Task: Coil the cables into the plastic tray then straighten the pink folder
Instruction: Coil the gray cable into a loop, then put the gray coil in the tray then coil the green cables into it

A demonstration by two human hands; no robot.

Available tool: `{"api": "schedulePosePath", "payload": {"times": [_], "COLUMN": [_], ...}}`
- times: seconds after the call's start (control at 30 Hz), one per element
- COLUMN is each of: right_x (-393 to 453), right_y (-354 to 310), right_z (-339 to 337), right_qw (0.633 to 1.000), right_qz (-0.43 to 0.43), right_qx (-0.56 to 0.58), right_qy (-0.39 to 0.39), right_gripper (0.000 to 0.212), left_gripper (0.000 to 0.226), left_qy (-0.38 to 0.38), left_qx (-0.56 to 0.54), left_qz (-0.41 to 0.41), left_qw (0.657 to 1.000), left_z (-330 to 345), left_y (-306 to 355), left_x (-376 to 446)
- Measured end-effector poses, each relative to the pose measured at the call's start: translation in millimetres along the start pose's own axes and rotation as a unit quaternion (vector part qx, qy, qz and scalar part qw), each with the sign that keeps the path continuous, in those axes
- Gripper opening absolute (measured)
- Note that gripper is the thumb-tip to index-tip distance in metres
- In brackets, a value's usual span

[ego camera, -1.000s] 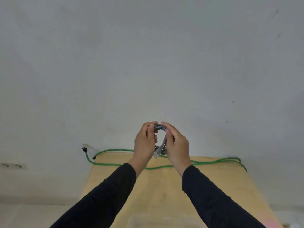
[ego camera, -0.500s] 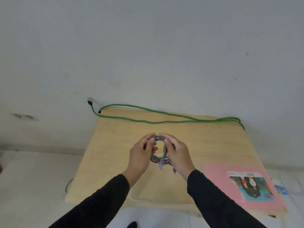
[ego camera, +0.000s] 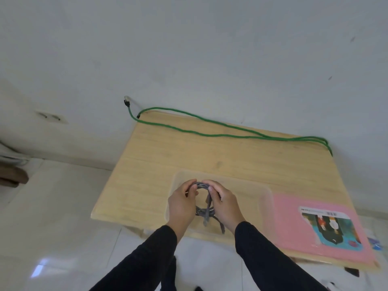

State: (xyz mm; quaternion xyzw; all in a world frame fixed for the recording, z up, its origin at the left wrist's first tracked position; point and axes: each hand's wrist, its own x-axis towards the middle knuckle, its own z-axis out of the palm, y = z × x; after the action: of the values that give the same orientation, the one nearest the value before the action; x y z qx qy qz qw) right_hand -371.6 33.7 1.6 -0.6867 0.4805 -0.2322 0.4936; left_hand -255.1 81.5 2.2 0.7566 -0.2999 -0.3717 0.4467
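Grey cable (ego camera: 203, 186) coil pinched in my left hand (ego camera: 182, 204) and right hand (ego camera: 226, 206), over tray (ego camera: 265, 192) at lower centre; next, lower it in.

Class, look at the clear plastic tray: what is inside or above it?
Both hands, left hand and right hand, hold a coiled grey cable over the tray. The hands cover part of its floor.
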Motion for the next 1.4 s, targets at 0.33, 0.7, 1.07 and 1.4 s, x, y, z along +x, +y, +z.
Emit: {"api": "schedulePosePath", "payload": {"times": [0.33, 0.7, 1.07, 1.4], "right_x": [19, 19, 4, -11], "right_y": [24, 21, 2, -11], "right_z": [19, 27, 16, -2], "right_qw": [0.999, 0.974, 0.915, 0.899], "right_qz": [-0.002, -0.043, -0.191, -0.212], "right_qx": [-0.037, -0.214, -0.353, -0.380], "right_qy": [-0.035, -0.058, 0.040, 0.046], "right_gripper": [0.029, 0.037, 0.041, 0.045], "left_gripper": [0.029, 0.043, 0.056, 0.030], "left_qy": [0.006, -0.038, -0.048, 0.009], "left_qx": [0.043, 0.165, 0.375, 0.495], "left_qz": [-0.070, -0.011, 0.207, 0.349], "left_qw": [0.997, 0.985, 0.902, 0.796], "left_z": [12, 3, -10, -12], "left_y": [-1, 4, -3, -5], "left_x": [19, 14, 0, 0]}}
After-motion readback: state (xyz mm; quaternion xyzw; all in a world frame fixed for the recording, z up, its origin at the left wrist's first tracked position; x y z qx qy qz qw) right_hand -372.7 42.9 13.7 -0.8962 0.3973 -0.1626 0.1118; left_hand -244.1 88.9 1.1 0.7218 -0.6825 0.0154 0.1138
